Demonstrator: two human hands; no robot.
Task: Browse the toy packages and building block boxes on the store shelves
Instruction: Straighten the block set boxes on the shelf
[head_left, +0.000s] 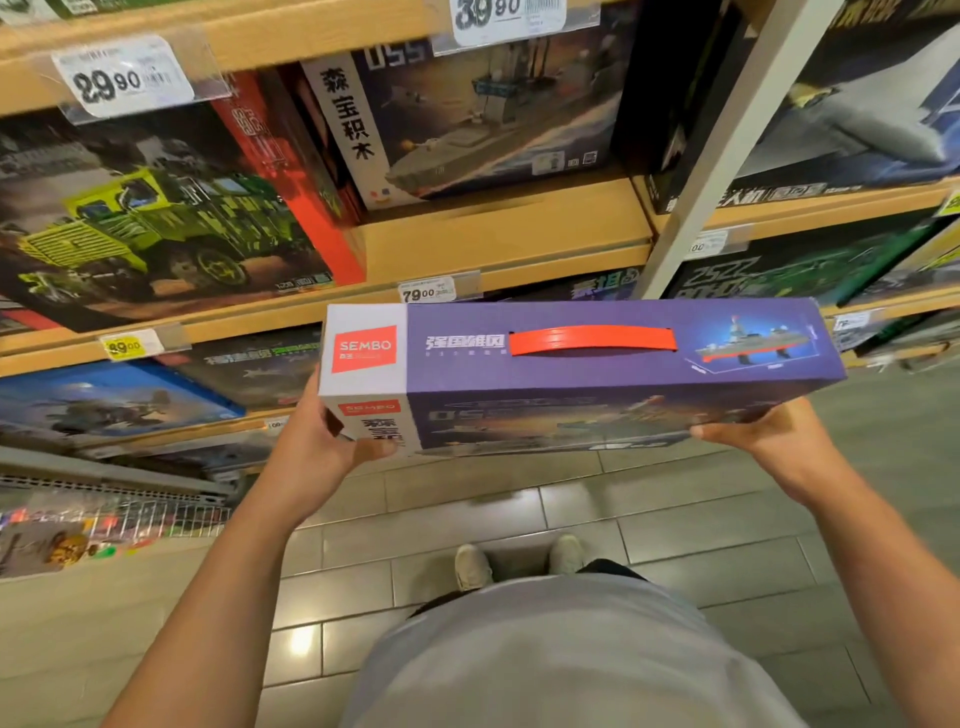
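Note:
A purple SEMBO building block box (597, 395) with a red carry handle (592, 340) and a warship picture is held level in front of the shelves. My left hand (317, 436) grips its white left end, thumb on the front face. At the box's lower right corner, my right hand (763, 428) holds it from beneath with the fingers curled round the edge. A matching warship box (478, 119) stands on the wooden shelf (498, 234) just above, with bare shelf in front of it.
A green truck box (156, 218) fills the shelf at left, and dark boxes (857, 130) stand at right past a white upright post (727, 150). Price tags line the shelf edges. A wire basket (114, 514) of small toys sits low left. The tiled floor lies below.

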